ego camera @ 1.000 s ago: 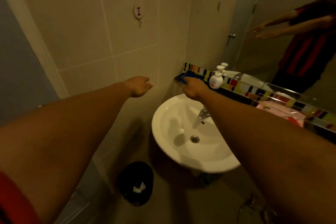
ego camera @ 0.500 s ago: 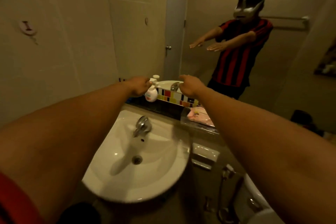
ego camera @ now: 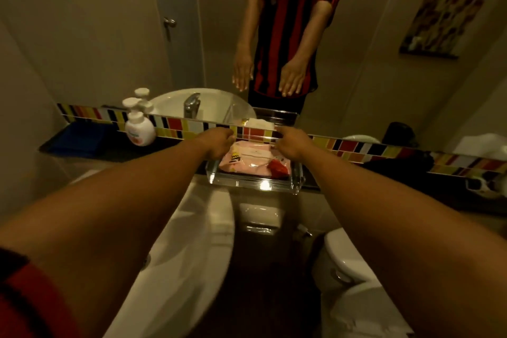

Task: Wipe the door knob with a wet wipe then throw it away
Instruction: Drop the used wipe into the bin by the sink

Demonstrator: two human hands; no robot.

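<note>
Swung over from the sink (ego camera: pixel 175 241); now poised with left hand (ego camera: pixel 218 143) and right hand (ego camera: pixel 290 144) loosely curled, empty, wipes pack (ego camera: pixel 253 160) lying crosswise between and just below (equally near both).

- The scene is lit dimly, in a warm yellowish cast.
- Small glare spots are seen on the clear tray (ego camera: pixel 255 185).
- Straight lines are bowed at the edges.
- The near forearms are blurred.

Wipes pack (ego camera: pixel 252 158) pink, red patch at corner. Tile strip (ego camera: pixel 356 147) multicolour: red, yellow, black, white. Soap bottle (ego camera: pixel 140 129) white. Cloth (ego camera: pixel 79 137) blue. Shirt in mirror (ego camera: pixel 288 8) red-black stripes.
</note>
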